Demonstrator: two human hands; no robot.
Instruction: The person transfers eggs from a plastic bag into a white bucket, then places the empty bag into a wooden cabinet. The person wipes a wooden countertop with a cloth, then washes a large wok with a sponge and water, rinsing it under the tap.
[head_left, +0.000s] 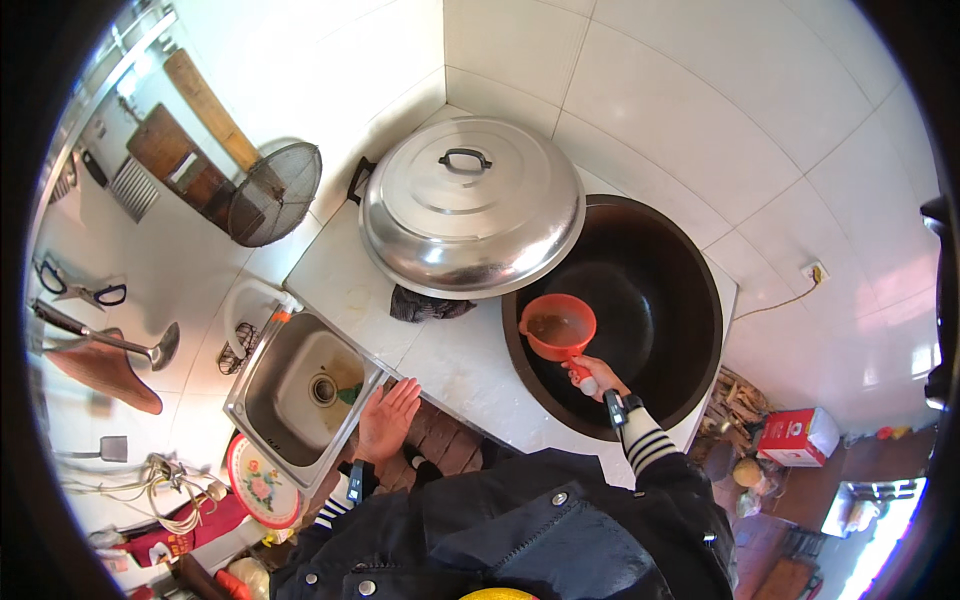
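My right hand (596, 375) grips the handle of a red plastic dipper (566, 337), which it holds over the left part of a large dark wok (667, 300). Whether there is liquid in the dipper is hard to tell; its inside looks brownish. The wok is set into a white-tiled stove top (480, 375). My left hand (388, 421) hangs palm up with fingers extended and nothing in it, close to the right rim of a stainless steel sink (300, 405). A domed metal lid (472, 210) with a black handle overlaps the wok's upper left edge.
A dark cloth (427, 306) is tucked under the lid. Beside the sink stand a white faucet (240, 315) and a floral tray (262, 480). A wire skimmer (277, 195), scissors (82, 289) and a ladle (161, 349) hang on the left wall. Firewood (739, 405) lies at right.
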